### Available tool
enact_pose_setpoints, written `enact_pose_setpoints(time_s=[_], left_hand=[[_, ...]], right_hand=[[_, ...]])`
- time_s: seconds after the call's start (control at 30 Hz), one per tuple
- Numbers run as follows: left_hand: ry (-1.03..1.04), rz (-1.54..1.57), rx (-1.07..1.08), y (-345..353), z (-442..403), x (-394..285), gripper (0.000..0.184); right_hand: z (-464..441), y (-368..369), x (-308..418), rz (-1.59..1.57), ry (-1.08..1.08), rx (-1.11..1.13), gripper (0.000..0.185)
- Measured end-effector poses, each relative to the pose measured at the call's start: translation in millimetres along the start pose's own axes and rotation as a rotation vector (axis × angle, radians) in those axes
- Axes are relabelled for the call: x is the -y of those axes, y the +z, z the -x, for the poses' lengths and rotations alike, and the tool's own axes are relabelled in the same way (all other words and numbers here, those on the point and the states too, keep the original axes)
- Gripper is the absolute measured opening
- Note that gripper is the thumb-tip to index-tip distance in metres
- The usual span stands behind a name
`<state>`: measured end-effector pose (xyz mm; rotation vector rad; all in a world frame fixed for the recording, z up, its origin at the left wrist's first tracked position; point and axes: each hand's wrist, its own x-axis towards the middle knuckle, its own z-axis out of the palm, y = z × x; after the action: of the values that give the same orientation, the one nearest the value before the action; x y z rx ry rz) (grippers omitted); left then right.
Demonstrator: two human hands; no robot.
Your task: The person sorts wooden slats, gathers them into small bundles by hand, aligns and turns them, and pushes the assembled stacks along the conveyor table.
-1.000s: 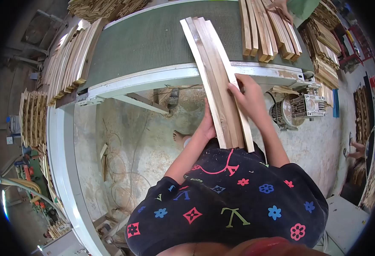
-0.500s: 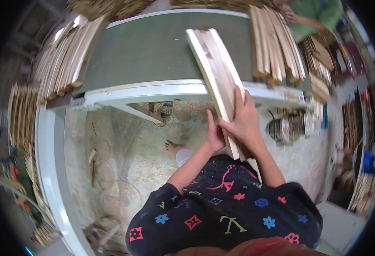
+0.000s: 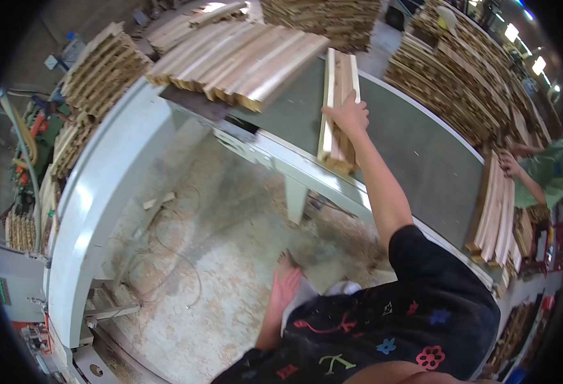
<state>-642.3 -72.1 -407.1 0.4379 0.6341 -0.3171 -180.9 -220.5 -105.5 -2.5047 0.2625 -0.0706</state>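
Observation:
A small bundle of pale wooden strips (image 3: 339, 137) lies lengthwise on the dark green conveyor belt (image 3: 416, 150), its near end close to the belt's front edge. Over its middle reaches my right hand (image 3: 350, 115), thumb on the left side and fingers across the top right, gripping it. My left hand (image 3: 286, 285) hangs low by my leg, fingers stretched out and holding nothing. Left of the bundle, a row of similar wooden strips (image 3: 243, 61) rests side by side at the belt's end.
More strips (image 3: 496, 208) lie on the belt's right part, beside a co-worker in a green top (image 3: 550, 173). Tall wood stacks (image 3: 460, 83) rise behind. A curved white metal frame (image 3: 93, 185) runs along the left. Wood dust covers the floor (image 3: 173, 307).
My view has swung left. The strips, held in both hands against my body before, now lie on the belt under my right hand. My left hand has let go and dropped.

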Motion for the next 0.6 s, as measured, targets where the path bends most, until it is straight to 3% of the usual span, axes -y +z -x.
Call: enact_pose_setpoints(time_s=[0.07,0.17,0.2,0.27,0.37,0.43,0.5,0.53,0.57,0.6], left_hand=[[0.084,0.098,-0.193,-34.6,18.0,-2.2,0.09],[0.116,0.161,-0.326,-88.2,41.6,13.5,0.093],[0.108,0.185,-0.351,-107.3,41.1,20.5,0.093],[0.104,0.217,-0.396,-127.9,33.2,27.3,0.093],[0.014,0.085,-0.464,-124.8,24.8,22.8,0.094],[-0.139,-0.226,-0.485,-115.4,19.4,9.0,0.095],[-0.276,-0.566,-0.463,-99.6,6.1,-2.9,0.094],[-0.339,-0.737,-0.443,-91.2,1.7,-7.4,0.094],[-0.383,-0.837,-0.415,-89.0,-5.1,-12.7,0.092],[-0.414,-0.925,-0.385,-80.2,-16.9,-15.5,0.09]], right_hand=[[-41.8,29.0,48.7,-0.111,0.096,-0.027,0.115],[-101.9,83.1,46.7,-0.568,-0.009,0.062,0.116],[-74.6,66.5,41.0,-0.874,-0.081,0.187,0.11],[-36.2,61.9,-4.2,-1.058,-0.174,0.396,0.096],[94.8,21.9,-85.1,-0.96,-0.421,0.375,0.048],[171.4,-32.5,-149.0,-1.086,-0.283,0.49,0.036],[211.6,-84.0,-214.5,-0.784,-0.15,0.297,0.03],[225.2,-119.5,-240.7,-0.5,-0.111,0.064,0.024],[227.2,-142.5,-279.8,-0.345,-0.309,-0.247,0.021],[232.8,-177.0,-294.9,-0.116,-0.296,-0.506,0.021]])
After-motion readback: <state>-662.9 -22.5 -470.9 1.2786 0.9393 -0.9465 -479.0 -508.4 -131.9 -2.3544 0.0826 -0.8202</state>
